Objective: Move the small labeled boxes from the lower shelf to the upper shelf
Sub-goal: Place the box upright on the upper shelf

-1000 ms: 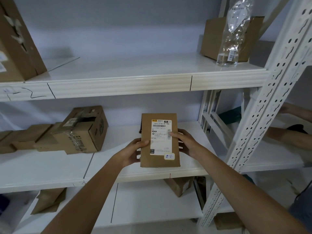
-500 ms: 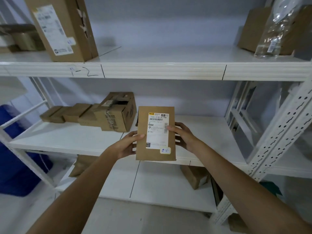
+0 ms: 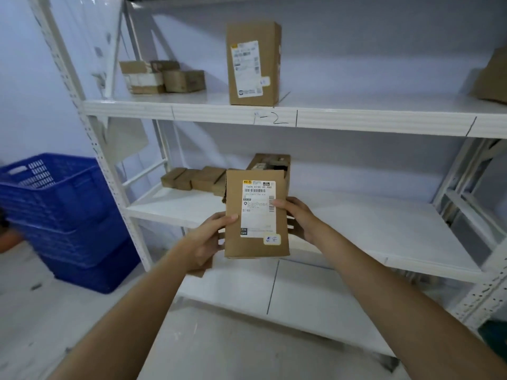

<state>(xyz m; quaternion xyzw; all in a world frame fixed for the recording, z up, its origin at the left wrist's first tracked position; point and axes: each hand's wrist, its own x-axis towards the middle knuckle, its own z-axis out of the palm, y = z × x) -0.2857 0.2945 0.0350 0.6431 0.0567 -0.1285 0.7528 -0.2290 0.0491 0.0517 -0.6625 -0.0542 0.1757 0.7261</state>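
I hold a flat brown cardboard box with a white shipping label upright in front of the shelves. My left hand grips its left edge and my right hand grips its right edge. Behind it, the lower shelf carries a row of small brown boxes and an opened carton, partly hidden by the held box. The upper shelf, marked "1-2", bears a tall labeled box and several small boxes at its left end.
Stacked blue plastic crates stand on the floor to the left of the rack's white perforated upright. Another brown box sits at the upper shelf's right edge. A bottom shelf lies below my hands.
The view has swung left and pulled back, bringing the blue crates and the left upright into sight. Both hands keep the same hold on the labeled box, which stays upright.
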